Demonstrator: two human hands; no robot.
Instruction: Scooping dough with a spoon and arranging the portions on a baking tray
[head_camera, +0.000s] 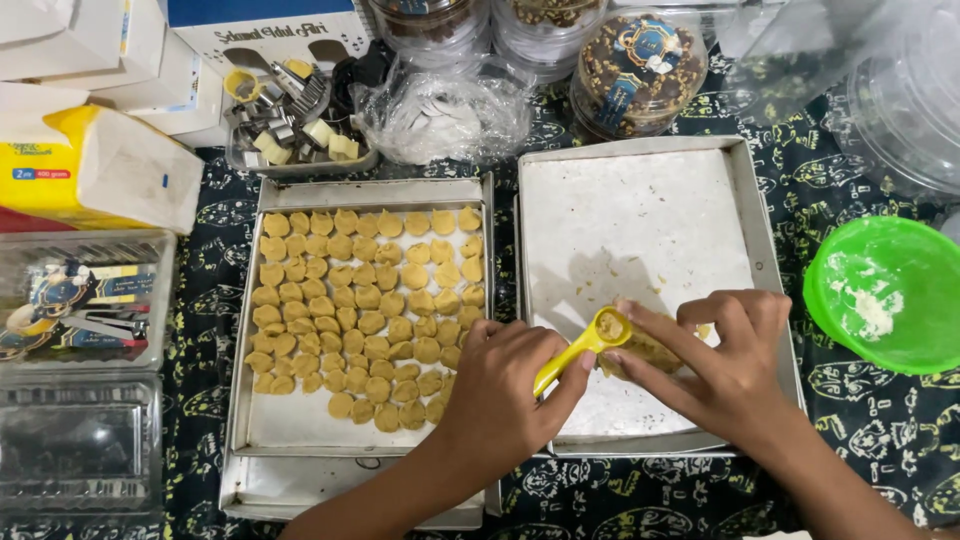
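Left hand (500, 385) is closed around the handle of a small yellow scoop-style cookie cutter (585, 347), its round head packed with dough. Right hand (722, 365) has fingers curled, pinching a lump of tan dough (645, 350) that touches the cutter head. Both are over the right baking tray (760, 260), lined with floury paper. The left tray (250, 330) just beside it is filled with rows of little dough pieces (365, 310). A green bowl (890, 290) sits off to the right.
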